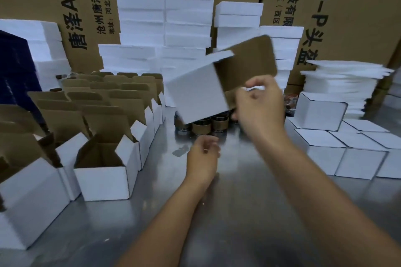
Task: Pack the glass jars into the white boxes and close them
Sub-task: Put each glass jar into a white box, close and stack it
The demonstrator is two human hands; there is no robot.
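A white box (pixel 195 93) hangs tilted in the air above the metal table (pixel 238 201), its brown lid flap (pixel 249 63) standing open to the upper right. My right hand (pixel 258 106) grips the box at its open right side, fingers curled around the edge under the flap. My left hand (pixel 202 156) hovers lower, over the table, fingers loosely curled and holding nothing. Behind and below the box stand several glass jars (pixel 208 124) wrapped in brown card sleeves.
Rows of open white boxes (pixel 104 171) with raised brown flaps fill the left side. Closed white boxes (pixel 347 149) are stacked at the right. Piles of flat white box blanks (pixel 165 17) and large brown cartons (pixel 358 6) stand at the back.
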